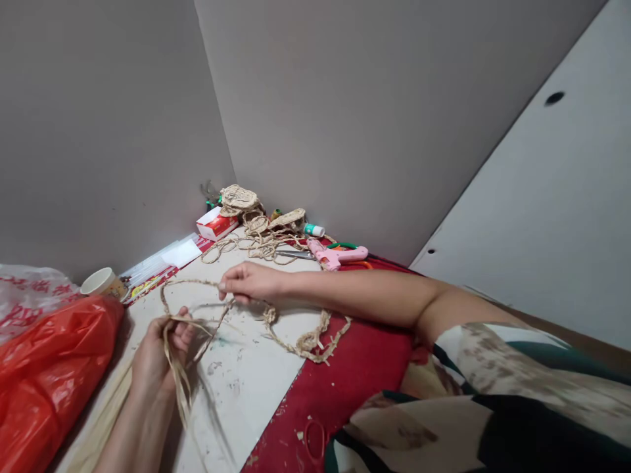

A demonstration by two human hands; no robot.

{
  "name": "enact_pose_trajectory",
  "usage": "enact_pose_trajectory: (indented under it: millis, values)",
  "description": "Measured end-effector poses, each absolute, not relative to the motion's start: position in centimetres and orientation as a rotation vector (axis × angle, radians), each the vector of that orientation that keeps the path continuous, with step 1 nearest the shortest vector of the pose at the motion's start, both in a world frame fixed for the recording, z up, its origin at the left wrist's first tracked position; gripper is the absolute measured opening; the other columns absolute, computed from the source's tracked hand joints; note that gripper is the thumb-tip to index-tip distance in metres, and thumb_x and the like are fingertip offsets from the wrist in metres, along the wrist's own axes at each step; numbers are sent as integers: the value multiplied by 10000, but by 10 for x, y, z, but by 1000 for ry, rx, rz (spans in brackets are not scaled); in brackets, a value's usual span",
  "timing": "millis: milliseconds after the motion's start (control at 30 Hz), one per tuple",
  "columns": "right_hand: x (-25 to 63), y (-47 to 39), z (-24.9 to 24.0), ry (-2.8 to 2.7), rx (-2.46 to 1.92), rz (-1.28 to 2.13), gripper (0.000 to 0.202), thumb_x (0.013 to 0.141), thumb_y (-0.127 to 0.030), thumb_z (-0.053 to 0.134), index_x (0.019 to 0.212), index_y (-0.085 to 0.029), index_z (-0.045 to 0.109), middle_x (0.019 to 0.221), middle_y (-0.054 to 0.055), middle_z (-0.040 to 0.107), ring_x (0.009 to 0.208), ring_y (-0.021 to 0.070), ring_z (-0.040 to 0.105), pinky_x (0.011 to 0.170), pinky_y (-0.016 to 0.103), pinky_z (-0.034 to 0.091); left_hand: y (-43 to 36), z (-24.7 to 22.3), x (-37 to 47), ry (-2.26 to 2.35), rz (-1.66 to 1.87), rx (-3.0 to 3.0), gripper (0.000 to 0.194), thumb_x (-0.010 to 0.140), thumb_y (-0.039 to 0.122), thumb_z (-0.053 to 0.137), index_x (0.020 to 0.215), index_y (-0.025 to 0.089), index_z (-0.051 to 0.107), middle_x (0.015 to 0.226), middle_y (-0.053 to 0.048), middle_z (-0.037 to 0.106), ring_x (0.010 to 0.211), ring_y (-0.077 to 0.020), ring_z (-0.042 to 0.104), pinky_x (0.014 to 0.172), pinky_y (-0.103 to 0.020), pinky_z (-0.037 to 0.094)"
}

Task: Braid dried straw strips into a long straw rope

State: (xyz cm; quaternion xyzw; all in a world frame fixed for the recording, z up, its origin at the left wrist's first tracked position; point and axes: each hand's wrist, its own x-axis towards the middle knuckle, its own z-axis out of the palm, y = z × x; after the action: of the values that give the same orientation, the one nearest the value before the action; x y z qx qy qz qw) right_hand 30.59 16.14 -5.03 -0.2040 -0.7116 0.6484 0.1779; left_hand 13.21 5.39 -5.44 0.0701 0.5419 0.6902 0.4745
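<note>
Pinching the cord (pixel 190 282), the right hand (pixel 249 282) keeps its grip closed, thumb against finger, though the exact contact is small and a little blurred. The left hand (pixel 170 338) has its fingers curled in on loose strands (pixel 178 374), its grip nearly closed; how the palm meets them cannot be told. The cord loops between the two hands, above the tabletop (pixel 236 401), and the strands trail down past the left wrist, their lower ends smeared by blur.

A braid (pixel 315 355) lies across the tabletop and the red cloth (pixel 365 364), partly hidden behind the right forearm (pixel 340 299). Beyond, a glue gun (pixel 335 255) covers part of some scissors (pixel 293 254), whose blades show. Coils (pixel 239 198) sit heaped near the corner, overlapping too much to count, beside a box (pixel 217 226). The green-handled tool (pixel 211 199) behind is hard to make out. A red bag (pixel 59 374) is cut off at the left edge and partly blocks a clear bag (pixel 37 289). A cup (pixel 101 282) stands tilted just beside them.
</note>
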Motion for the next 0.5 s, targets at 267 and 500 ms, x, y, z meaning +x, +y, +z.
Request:
enact_pose_trajectory:
  millis: [267,500]
  values:
    - [301,141,-63,-2535,-348,1555,206,825,-169,475,643,-107,549,446,-49,492,419,47,440,481,172,341,36,-52,167,1316,1466,686,158,731,260,598,819,133,631,587,6,556,489,-100,511,465,-197,449]
    - [307,150,-59,-2342,-234,1869,213,832,-186,467,639,-116,524,434,-64,459,378,37,380,425,172,286,10,-44,191,1701,1490,1217,183,735,348,580,800,188,643,814,-59,684,787,-246,641,718,-360,534]
